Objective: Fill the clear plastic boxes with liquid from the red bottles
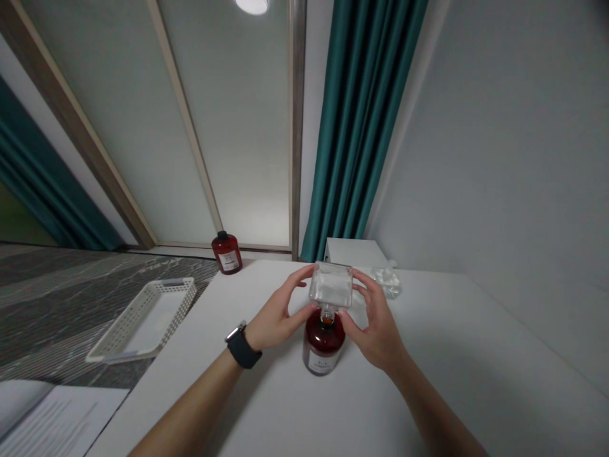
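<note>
Between both hands a clear, square glass bottle [331, 285] is held upside down, its neck pointing downward. My left hand [285, 311] grips its left side, with the thumb low near the neck. On the right side my right hand [373, 320] grips the same bottle, thumb also near the neck. Directly below stands a dark red bottle [324, 346] with a white label, upright on the white table [276, 406]. The clear bottle's neck meets the red bottle's opening; whether it sits inside or only on top I cannot tell.
Another red bottle [227, 252], with a black cap, stands at the table's far left corner. Crumpled clear plastic [387, 281] lies beyond my right hand, near a white box [356, 251]. Left of the table are a white perforated basket [178, 311] and an open book [61, 419].
</note>
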Demonstrator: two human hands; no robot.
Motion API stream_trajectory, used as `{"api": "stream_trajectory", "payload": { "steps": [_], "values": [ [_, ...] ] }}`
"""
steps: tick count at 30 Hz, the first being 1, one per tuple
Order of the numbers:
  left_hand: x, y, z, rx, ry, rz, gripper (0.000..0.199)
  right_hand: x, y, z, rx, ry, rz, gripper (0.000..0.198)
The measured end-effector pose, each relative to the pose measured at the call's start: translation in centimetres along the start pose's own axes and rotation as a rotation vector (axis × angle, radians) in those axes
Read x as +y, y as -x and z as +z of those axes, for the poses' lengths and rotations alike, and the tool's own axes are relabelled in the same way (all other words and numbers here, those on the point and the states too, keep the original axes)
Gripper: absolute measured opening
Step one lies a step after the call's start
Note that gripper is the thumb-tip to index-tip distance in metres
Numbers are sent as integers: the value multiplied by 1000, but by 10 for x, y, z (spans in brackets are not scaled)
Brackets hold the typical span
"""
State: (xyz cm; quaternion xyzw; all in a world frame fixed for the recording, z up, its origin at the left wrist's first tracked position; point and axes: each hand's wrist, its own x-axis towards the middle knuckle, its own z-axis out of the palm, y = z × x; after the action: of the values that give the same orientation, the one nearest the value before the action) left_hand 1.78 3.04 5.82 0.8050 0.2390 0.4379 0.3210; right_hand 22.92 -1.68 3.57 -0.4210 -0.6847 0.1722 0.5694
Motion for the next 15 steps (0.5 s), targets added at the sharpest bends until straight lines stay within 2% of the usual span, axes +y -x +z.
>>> {"api": "stream_trajectory", "payload": {
  "steps": [15],
  "values": [
    [2,0,-1,15,-50,51,64,-3,-3,-1,26,90,-99,67]
  ]
}}
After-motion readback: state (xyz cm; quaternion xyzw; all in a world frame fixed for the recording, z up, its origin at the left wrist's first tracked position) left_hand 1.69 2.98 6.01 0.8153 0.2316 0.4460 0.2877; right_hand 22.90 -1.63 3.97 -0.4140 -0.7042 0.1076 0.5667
